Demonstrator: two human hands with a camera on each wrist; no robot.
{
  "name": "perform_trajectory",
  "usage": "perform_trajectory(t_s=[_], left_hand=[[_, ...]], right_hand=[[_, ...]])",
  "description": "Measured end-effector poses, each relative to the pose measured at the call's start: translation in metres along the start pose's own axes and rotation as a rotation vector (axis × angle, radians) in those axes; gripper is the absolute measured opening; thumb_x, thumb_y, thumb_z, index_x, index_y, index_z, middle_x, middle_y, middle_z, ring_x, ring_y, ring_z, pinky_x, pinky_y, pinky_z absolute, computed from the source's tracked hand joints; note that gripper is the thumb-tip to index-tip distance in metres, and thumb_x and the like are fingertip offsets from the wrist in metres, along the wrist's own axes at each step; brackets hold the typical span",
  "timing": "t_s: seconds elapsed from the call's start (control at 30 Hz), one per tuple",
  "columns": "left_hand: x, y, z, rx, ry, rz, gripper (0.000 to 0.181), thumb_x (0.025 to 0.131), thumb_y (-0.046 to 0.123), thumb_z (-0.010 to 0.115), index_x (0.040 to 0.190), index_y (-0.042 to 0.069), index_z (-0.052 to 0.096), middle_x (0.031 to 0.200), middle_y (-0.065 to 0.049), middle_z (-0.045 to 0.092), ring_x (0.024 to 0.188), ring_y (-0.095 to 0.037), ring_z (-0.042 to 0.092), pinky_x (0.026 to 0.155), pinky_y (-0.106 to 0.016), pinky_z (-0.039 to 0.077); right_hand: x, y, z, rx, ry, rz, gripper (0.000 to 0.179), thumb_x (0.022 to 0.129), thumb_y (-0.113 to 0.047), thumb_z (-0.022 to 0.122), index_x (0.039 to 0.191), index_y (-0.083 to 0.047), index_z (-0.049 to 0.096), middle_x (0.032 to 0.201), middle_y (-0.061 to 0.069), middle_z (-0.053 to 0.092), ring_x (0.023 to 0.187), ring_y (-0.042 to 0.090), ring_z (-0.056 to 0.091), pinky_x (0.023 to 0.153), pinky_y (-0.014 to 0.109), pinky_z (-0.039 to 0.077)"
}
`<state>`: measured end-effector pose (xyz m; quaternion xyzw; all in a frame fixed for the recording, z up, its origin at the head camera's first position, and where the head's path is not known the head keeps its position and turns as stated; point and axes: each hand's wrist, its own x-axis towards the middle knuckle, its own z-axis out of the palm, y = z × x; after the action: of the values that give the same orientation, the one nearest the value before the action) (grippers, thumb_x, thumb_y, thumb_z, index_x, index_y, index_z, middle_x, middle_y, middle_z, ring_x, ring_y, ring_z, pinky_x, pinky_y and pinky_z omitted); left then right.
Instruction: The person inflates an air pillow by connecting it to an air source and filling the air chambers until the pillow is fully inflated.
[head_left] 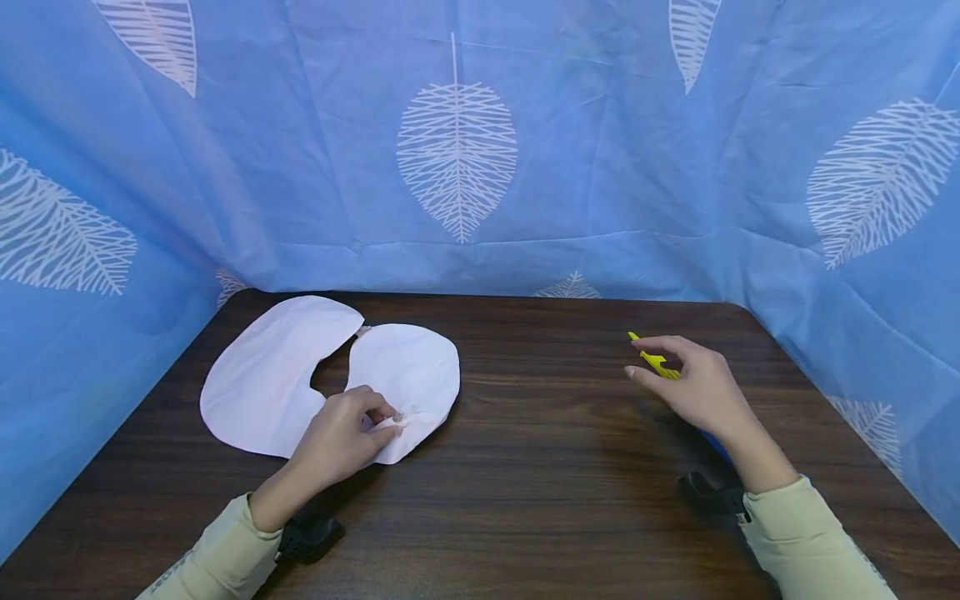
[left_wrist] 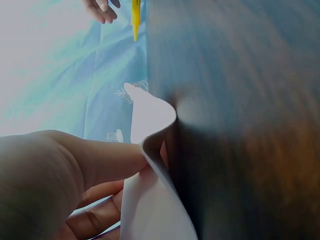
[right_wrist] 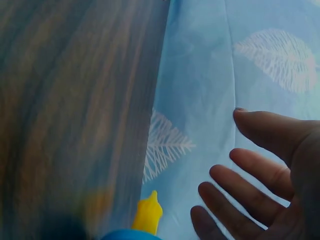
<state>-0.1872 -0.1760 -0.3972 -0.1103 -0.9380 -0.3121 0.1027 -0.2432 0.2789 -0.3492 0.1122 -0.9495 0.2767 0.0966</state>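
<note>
A flat white U-shaped neck pillow [head_left: 258,387], limp and airless-looking, lies on the left part of the table. Near the front of its right lobe, my left hand [head_left: 337,437] pinches a fold between thumb and fingers, close to a small clear valve [head_left: 398,417]. The left wrist view shows the folded sheet [left_wrist: 152,117] raised at the thumb. On the right, my right hand [head_left: 697,383] hovers with fingers spread beside a yellow nozzle [head_left: 656,363] on a blue body [head_left: 716,446]. The hand covers much of that pump-like object; in the right wrist view the fingers are apart from it.
Dark wood-grain table [head_left: 525,500] spans the space beneath both hands. Blue cloth [head_left: 562,167] with white leaf prints hangs round its back and sides. Each wrist wears a black camera mount [head_left: 311,533], just below the hand.
</note>
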Motion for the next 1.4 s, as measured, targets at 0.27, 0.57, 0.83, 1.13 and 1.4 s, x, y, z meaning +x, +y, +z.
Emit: perform_trajectory(t_s=[0.27, 0.57, 0.83, 1.13, 1.4], left_hand=[[0.000, -0.001, 0.001, 0.000, 0.001, 0.000, 0.009, 0.085, 0.004, 0.088, 0.092, 0.008, 0.083, 0.083, 0.001, 0.070, 0.076, -0.012, 0.059, 0.072, -0.029, 0.051], [0.000, 0.000, 0.001, 0.009, -0.009, -0.017, 0.010, 0.085, 0.005, 0.089, 0.092, 0.007, 0.083, 0.084, 0.000, 0.070, 0.076, -0.013, 0.058, 0.072, -0.030, 0.051], [0.000, 0.000, 0.001, 0.007, -0.004, -0.005, 0.011, 0.084, 0.005, 0.089, 0.092, 0.008, 0.083, 0.085, 0.000, 0.071, 0.077, -0.012, 0.060, 0.073, -0.030, 0.052], [-0.001, -0.001, 0.000, 0.009, 0.001, 0.007, 0.010, 0.084, 0.004, 0.089, 0.092, 0.008, 0.083, 0.083, 0.000, 0.070, 0.076, -0.012, 0.059, 0.072, -0.030, 0.051], [0.000, -0.001, 0.001, 0.020, 0.003, 0.025, 0.010, 0.084, 0.005, 0.089, 0.092, 0.007, 0.083, 0.082, 0.000, 0.070, 0.075, -0.012, 0.059, 0.071, -0.029, 0.051]], right_hand=[[0.005, 0.015, -0.005, -0.122, 0.010, 0.060, 0.062, 0.098, -0.039, 0.078, 0.144, -0.001, 0.063, 0.142, 0.031, 0.063, 0.077, 0.027, 0.058, 0.067, 0.038, 0.046], [0.005, 0.028, -0.005, -0.135, -0.093, 0.172, 0.076, 0.097, -0.045, 0.077, 0.151, 0.004, 0.054, 0.150, 0.038, 0.053, 0.119, 0.052, 0.059, 0.095, 0.067, 0.049], [0.006, 0.042, 0.002, -0.156, -0.113, 0.189, 0.077, 0.097, -0.041, 0.078, 0.152, 0.007, 0.052, 0.146, 0.040, 0.055, 0.120, 0.053, 0.058, 0.094, 0.067, 0.050], [0.007, 0.041, 0.004, -0.178, -0.114, 0.210, 0.069, 0.099, -0.034, 0.075, 0.150, 0.005, 0.052, 0.140, 0.041, 0.059, 0.111, 0.050, 0.061, 0.086, 0.061, 0.053], [0.004, 0.031, 0.012, -0.154, -0.111, 0.152, 0.057, 0.101, -0.027, 0.074, 0.146, 0.003, 0.058, 0.130, 0.035, 0.068, 0.100, 0.044, 0.068, 0.077, 0.051, 0.055]])
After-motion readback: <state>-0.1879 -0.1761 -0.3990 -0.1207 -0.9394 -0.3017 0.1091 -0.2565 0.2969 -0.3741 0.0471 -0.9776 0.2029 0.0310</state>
